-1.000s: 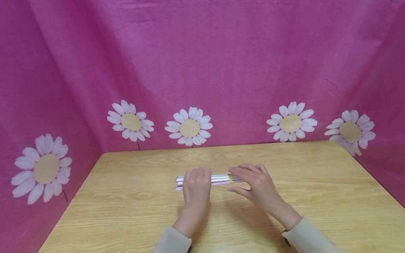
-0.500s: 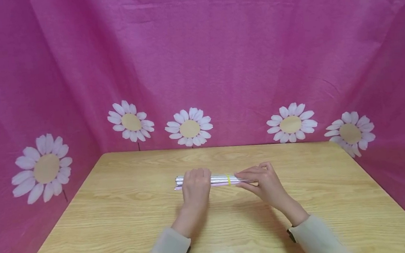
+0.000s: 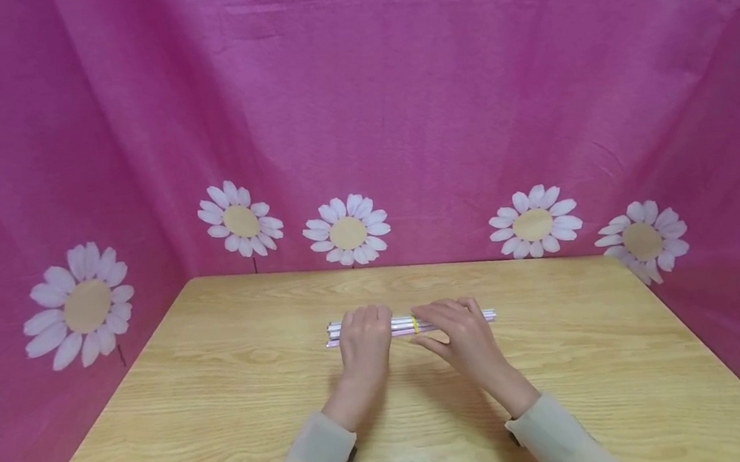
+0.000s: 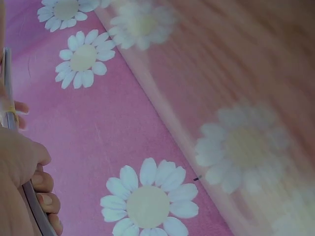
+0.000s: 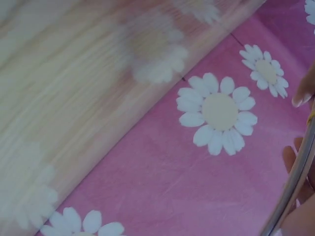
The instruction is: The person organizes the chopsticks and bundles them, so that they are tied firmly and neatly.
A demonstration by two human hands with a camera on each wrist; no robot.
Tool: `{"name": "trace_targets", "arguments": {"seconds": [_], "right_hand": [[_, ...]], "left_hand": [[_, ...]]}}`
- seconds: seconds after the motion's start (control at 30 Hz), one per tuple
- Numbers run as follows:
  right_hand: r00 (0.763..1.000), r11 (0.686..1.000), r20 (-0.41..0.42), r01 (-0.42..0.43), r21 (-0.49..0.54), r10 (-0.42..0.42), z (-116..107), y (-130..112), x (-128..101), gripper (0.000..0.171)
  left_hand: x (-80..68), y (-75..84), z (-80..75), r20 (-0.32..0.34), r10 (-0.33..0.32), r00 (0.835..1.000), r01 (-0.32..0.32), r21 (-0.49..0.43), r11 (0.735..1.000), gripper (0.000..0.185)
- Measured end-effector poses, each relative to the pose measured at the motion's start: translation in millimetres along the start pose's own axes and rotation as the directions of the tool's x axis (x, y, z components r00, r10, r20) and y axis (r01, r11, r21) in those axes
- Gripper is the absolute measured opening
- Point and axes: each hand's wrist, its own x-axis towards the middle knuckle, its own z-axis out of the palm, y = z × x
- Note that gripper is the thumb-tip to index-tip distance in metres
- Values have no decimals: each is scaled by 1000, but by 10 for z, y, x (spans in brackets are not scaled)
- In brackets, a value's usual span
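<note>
A slim bundle of long white, silver and pink sticks (image 3: 400,325) is held level above the table; the exact kind of stick cannot be made out. A yellow rubber band (image 3: 415,324) circles it near its middle. My left hand (image 3: 365,337) grips the bundle left of the band, fingers curled round it, as the left wrist view shows on the bundle's dark edge (image 4: 38,209). At the band, my right hand (image 3: 463,337) pinches with fingers above and thumb below. The bundle's right end sticks out past it. Part of the right hand is cut off in its wrist view.
A wooden table (image 3: 279,403) with light grain lies beneath the hands. A pink cloth (image 3: 398,109) with white daisies and lettering hangs behind it and along both sides.
My right hand drew back to the right along the bundle, then came left again to the band. The band now sits slightly nearer my left hand, which keeps its grip.
</note>
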Motion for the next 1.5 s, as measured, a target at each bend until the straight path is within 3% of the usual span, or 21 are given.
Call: {"name": "trace_targets", "arguments": {"seconds": [0.2, 0.43, 0.63, 0.73, 0.9, 1.03, 1.13, 1.27, 1.4, 1.5], "right_hand": [[999, 999, -40, 12, 32, -11, -151, 134, -64, 45], [1000, 1000, -16, -14, -5, 14, -189, 241, -138, 59], [994, 980, 21, 112, -164, -110, -81, 288, -200, 62], [989, 966, 70, 142, -216, -130, -60, 294, -232, 59], [987, 976, 128, 116, -183, -93, -76, 295, -261, 39], [982, 974, 158, 132, -185, -103, -88, 300, -267, 40], [978, 964, 162, 161, -212, -128, -92, 307, -272, 50], [979, 958, 147, 175, -225, -144, -86, 323, -285, 50], [982, 966, 146, 147, -211, -117, -83, 348, -305, 36], [984, 972, 154, 124, -199, -94, -103, 361, -313, 23]], "left_hand": [[3, -56, 3, 54, -10, 998, 10, 5, 1000, 23], [2, -94, 26, 21, -18, 1000, 18, -12, 1000, 21], [10, -84, 27, 27, -20, 999, 21, -22, 1000, 19], [15, -75, 22, 48, -25, 999, 26, -28, 999, 18], [9, -65, 0, 100, -25, 995, 30, -51, 998, 18], [-9, -62, -14, 126, -15, 992, 25, -75, 997, 22], [-25, -59, -18, 121, 3, 993, 9, -97, 995, 27], [-38, -62, -14, 97, 31, 995, -19, -124, 992, 33], [-35, -94, -13, 65, 96, 993, -84, -170, 982, 32], [-33, -149, -23, 31, 177, 984, -166, -224, 960, 31]]}}
